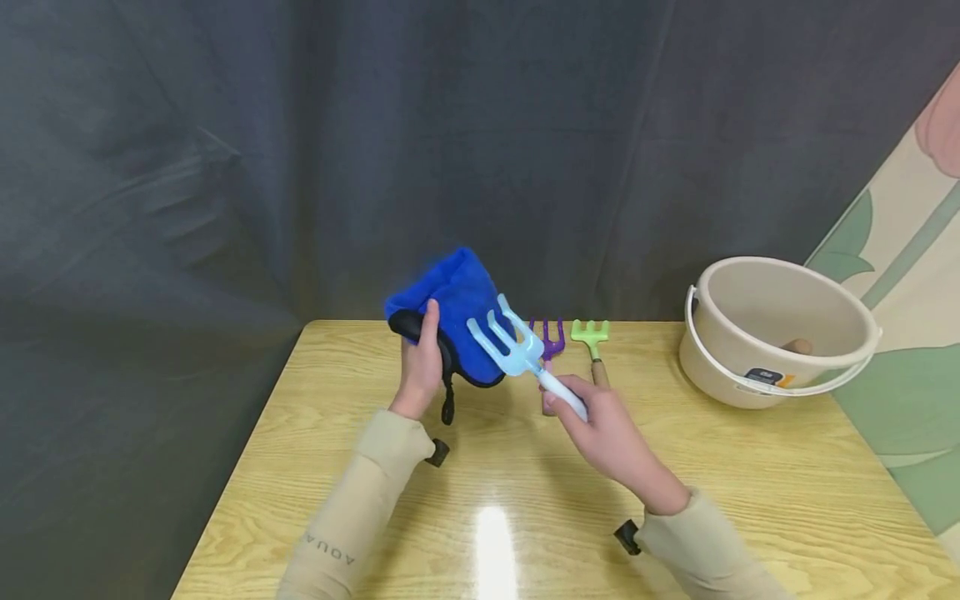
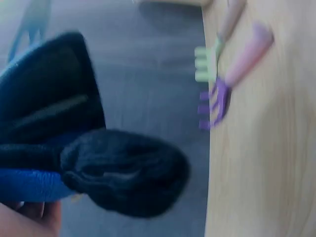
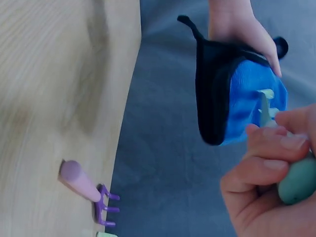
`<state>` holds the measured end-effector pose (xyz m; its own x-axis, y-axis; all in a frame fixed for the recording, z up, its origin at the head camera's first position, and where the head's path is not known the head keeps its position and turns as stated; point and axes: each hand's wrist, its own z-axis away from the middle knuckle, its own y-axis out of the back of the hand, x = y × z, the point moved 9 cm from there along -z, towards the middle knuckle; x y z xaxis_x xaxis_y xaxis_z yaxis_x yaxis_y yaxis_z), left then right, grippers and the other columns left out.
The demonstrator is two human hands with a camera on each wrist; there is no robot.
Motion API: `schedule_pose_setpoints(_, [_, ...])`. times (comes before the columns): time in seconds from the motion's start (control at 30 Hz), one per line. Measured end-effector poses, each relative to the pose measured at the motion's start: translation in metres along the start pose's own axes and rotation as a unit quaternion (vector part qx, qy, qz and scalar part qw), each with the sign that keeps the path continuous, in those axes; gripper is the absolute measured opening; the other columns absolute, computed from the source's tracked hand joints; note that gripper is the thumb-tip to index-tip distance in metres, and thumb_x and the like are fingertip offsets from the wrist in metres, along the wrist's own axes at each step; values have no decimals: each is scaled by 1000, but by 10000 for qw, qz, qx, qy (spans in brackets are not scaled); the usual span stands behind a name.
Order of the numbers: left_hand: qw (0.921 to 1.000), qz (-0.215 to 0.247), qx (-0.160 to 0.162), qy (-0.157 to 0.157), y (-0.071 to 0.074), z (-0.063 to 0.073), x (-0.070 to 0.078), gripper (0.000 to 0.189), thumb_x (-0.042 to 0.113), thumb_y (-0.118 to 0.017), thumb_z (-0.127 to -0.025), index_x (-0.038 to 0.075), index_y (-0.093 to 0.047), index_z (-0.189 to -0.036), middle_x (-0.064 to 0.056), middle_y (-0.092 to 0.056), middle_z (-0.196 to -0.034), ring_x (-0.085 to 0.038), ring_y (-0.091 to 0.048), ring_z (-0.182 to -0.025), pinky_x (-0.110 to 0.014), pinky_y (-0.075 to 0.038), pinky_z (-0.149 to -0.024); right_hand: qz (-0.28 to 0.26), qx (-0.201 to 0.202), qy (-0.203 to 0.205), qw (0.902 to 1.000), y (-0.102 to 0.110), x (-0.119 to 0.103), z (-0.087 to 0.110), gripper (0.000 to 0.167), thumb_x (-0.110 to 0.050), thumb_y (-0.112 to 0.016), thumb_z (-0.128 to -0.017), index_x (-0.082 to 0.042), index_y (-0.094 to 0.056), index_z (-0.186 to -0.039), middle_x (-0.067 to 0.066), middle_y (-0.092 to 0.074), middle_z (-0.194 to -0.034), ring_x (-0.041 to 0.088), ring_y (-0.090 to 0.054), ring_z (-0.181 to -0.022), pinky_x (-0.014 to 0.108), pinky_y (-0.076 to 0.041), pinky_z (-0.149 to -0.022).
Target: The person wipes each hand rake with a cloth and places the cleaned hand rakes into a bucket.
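My left hand grips a blue fuzzy cleaning mitt with black trim and a dangling black loop, the thumb lying over its near edge. Raised above the table, the mitt shows its black inner side in the left wrist view. A light blue three-pronged hand fork is in my right hand, whose fingers curl round the pale handle. The prongs point up and left, in front of the mitt; whether they touch it I cannot tell. Part of the left hand is hidden behind the mitt.
Behind the right hand, a purple hand fork with a pink handle and a green hand rake lie near the table's back edge. A beige bucket at the right contains a brown rounded item. A dark curtain hangs behind.
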<state>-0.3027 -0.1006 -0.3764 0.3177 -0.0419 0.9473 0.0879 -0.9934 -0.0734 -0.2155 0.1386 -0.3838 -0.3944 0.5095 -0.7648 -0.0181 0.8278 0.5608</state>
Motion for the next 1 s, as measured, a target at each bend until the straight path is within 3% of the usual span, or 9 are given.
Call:
schedule_pose_setpoints(0.17, [9941,983,-176,413,-18,10,-8,66,54,-53,-102,8,-44,-147,-10,-55,-142,-24,-52,-129,-38,-38,-111,-5,-248,-317,9992,-13,7,2,28,-26,-63,-104,-1,-70,-112,-3,-51,-68,8,-41,-51,26,-39,-45])
schedule_pose_setpoints(0.33, [9877,1371,-303,694,-31,18,-14,52,31,-69,-95,6,-54,-139,-10,-63,-131,-23,-59,-120,-36,-47,-103,-12,-261,-473,9985,-13,11,2,29,-27,-61,-105,1,-70,-108,-2,-50,-67,8,-39,-49,27,-38,-44])
schedule_pose_setpoints(0.47, [9838,1370,-459,1061,-40,24,-23,41,12,-66,-86,2,-58,-124,-9,-65,-117,-20,-63,-103,-32,-53,-90,-8,-314,-534,9981,-14,14,1,30,-27,-59,-105,1,-69,-107,-1,-47,-65,9,-37,-48,27,-36,-42])
schedule_pose_setpoints(0.6, [9807,1200,-509,1455,-44,31,-34,32,6,-56,-82,0,-55,-114,-10,-64,-109,-19,-63,-92,-30,-54,-80,15,-331,-669,9972,-14,17,0,27,-26,-59,-106,0,-69,-104,-1,-45,-66,10,-36,-50,27,-35,-44])
schedule_pose_setpoints(0.77, [9792,993,-636,1649,-52,40,-38,33,6,-52,-84,-2,-54,-115,-13,-64,-113,-20,-64,-94,-30,-54,-82,-6,-385,-690,9969,-17,18,-2,31,-28,-55,-107,-2,-67,-97,-1,-44,-65,11,-37,-51,27,-36,-46])
schedule_pose_setpoints(1.0, [9698,1198,-1251,1717,-78,60,-36,45,9,-53,-87,-3,-50,-130,-14,-60,-127,-22,-61,-108,-32,-52,-90,90,-204,-390,9990,-16,11,-12,31,-27,-50,-109,-3,-59,-92,0,-49,-68,15,-41,-53,30,-37,-50])
